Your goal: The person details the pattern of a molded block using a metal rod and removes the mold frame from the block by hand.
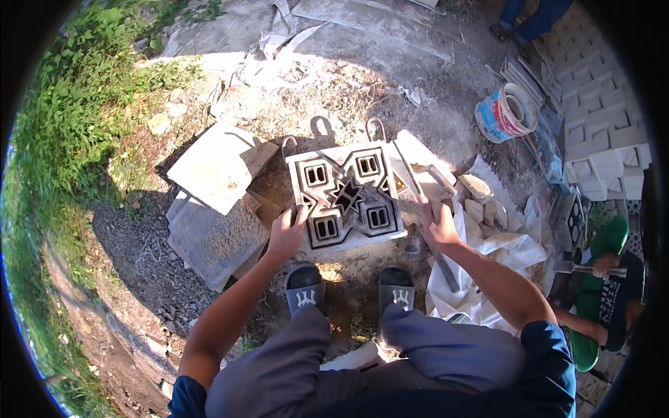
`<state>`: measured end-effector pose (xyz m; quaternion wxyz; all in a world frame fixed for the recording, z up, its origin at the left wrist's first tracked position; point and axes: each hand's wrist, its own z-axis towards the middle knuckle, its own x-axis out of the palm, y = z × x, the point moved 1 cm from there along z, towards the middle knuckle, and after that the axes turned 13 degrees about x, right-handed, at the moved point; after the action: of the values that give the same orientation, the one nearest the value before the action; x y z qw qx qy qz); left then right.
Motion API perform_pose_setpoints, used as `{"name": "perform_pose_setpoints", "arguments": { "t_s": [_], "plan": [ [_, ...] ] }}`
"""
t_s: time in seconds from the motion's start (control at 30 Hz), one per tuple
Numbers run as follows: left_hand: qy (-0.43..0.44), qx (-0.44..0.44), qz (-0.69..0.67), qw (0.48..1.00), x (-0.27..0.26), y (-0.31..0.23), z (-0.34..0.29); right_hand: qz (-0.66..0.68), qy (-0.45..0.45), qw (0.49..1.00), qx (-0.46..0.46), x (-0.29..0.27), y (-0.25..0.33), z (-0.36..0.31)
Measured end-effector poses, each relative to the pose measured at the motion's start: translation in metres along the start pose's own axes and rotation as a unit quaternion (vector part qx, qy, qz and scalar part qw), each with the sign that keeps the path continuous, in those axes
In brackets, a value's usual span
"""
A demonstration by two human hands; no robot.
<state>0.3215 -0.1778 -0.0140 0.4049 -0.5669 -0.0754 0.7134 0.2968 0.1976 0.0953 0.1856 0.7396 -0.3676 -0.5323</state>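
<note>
One square patterned mould [346, 198], face up, ahead of the wearer's sandals [304, 285], between a pile of grey slabs [216, 240] on the left and white sacking [481, 268] on the right. Its underside is hidden; cannot tell whether it sits flat on the ground or on something.

Left hand [284, 233]: fingers curled at the mould's left edge, apparently touching. Cannot tell whether that grip is tight or merely resting. Right hand [437, 221]: just off the mould's right side, fingers bent, a thin bar [408, 168] running away from the fingertips. Grip looks narrow; bar possibly held, contact unclear.

Step in hand, my reading: steadying or positioning the mould, left hand as brace, right hand busy alongside. Next move probably calls for the left to stay firm and the right to keep the bar clear of the grooves; any lift would want both sides taken evenly, to avoid tipping.

Orientation: nearly as deep as wide, so no clear long axis. Turned slightly counter-clockwise, right end of the far edge farther from the wearer than the left. Two bent-rod loops, left [288, 143] and right [375, 128], mark the far side.
</note>
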Motion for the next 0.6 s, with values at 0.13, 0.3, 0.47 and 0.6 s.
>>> {"name": "perform_pose_setpoints", "arguments": {
  "t_s": [0.13,0.3,0.47,0.6],
  "plan": [
    [-0.02,-0.209,-0.176,0.962,-0.015,-0.038,0.029,-0.138,-0.061,0.989,0.007,0.014,-0.005,0.022],
    [-0.032,-0.21,-0.171,0.962,-0.027,-0.043,0.026,-0.071,0.018,0.997,0.002,0.022,0.018,0.018],
    [-0.003,-0.233,-0.179,0.956,-0.028,-0.046,0.034,-0.021,0.06,0.996,-0.062,0.024,0.021,0.013],
    [0.008,-0.259,-0.196,0.946,-0.026,-0.041,0.03,-0.021,0.01,0.994,-0.104,0.036,0.032,0.006]
  ]
}}
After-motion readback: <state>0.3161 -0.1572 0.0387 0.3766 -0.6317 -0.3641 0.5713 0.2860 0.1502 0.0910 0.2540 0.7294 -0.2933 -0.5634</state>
